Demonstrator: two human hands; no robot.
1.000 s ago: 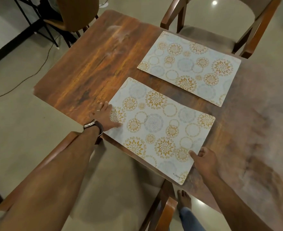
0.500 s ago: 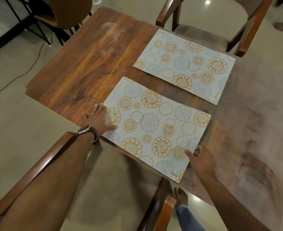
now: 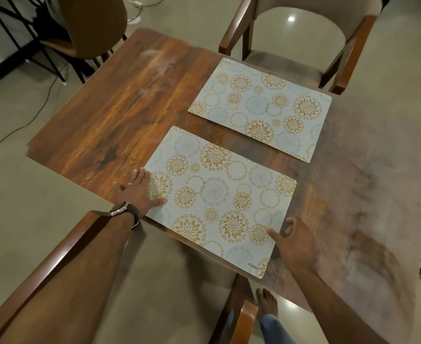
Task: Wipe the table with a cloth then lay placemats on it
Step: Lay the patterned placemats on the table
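Two placemats lie flat on your wooden worktop (image 3: 110, 115). The near placemat (image 3: 219, 197) sits by the edge closest to you, and its near corner with the word KUBER is right at that edge. The far placemat (image 3: 261, 108) lies beyond it, close to the padded chair (image 3: 301, 38) on the other side. A strip of bare wood shows between the two mats, so they do not touch.

Your left hand (image 3: 140, 189) rests flat on the left end of the near placemat. Its fingers (image 3: 140, 173) are spread out and not gripping anything; the thumb lies on the mat and the other fingers reach over the mat's edge onto the wood. You wear a watch (image 3: 123, 210) on that wrist.

Your right hand (image 3: 293, 242) is at the right end of the same mat. One finger points out and touches the mat near its edge, while the others curl loosely and hold nothing.

A wooden chair arm (image 3: 55, 254) runs under your left forearm. Your bare foot (image 3: 267, 301) stands on the floor below the worktop's near edge.
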